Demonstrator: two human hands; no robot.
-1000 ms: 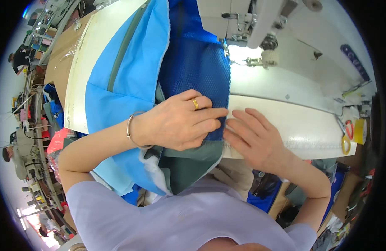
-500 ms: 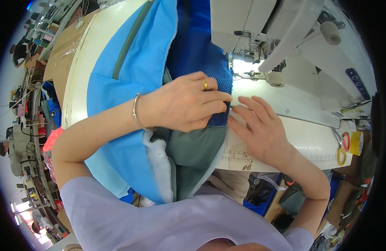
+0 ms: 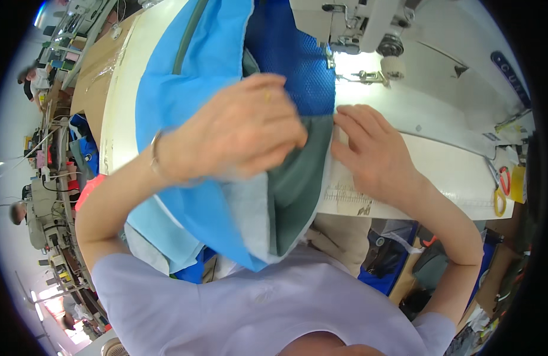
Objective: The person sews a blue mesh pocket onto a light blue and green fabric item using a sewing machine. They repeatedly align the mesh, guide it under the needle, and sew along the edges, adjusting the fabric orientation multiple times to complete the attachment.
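Observation:
A garment of bright blue fabric (image 3: 191, 77), dark blue mesh (image 3: 292, 65) and a grey-green panel (image 3: 298, 190) lies over the white sewing table (image 3: 440, 160) and hangs down toward my lap. My left hand (image 3: 238, 130), with a ring and a thin bracelet, is raised and blurred, its fingers closed on the fabric where mesh meets the grey-green panel. My right hand (image 3: 375, 154) lies flat on the table just right of the fabric edge, its fingertips pressing that edge. The sewing machine head (image 3: 369, 29) with its presser foot stands just beyond the hands.
Scissors with orange-yellow handles (image 3: 499, 190) lie at the table's right end. A brown cardboard sheet (image 3: 96, 71) lies left of the table. Other workstations and people are at the far left. Bags and bins sit under the table on the right.
My left hand has lifted closer to the camera and gathered the fabric, bunching it. My view has moved nearer to the table. My right hand stays flat by the fabric edge.

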